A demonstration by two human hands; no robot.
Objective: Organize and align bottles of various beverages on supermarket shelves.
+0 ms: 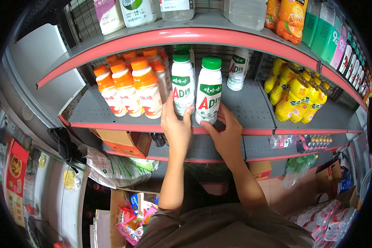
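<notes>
On the middle shelf, my left hand (177,124) is around the lower part of a white bottle with a green cap (183,83). Just right of it, my right hand (224,130) grips the base of a second green-capped white bottle (209,90) near the shelf's front edge. The two bottles stand upright, side by side with a narrow gap. Another green cap shows behind the left one. A similar white bottle (237,69) stands farther back to the right. Orange-capped bottles (147,90) stand in rows left of my left hand.
Yellow bottles (297,96) stand in a pack at the right of the shelf (251,108). The upper shelf's red edge (186,35) runs above. Below are an open cardboard box (124,142), a plastic bag (114,169), a carton of snack packets (116,214) and wrapped bottles (325,220).
</notes>
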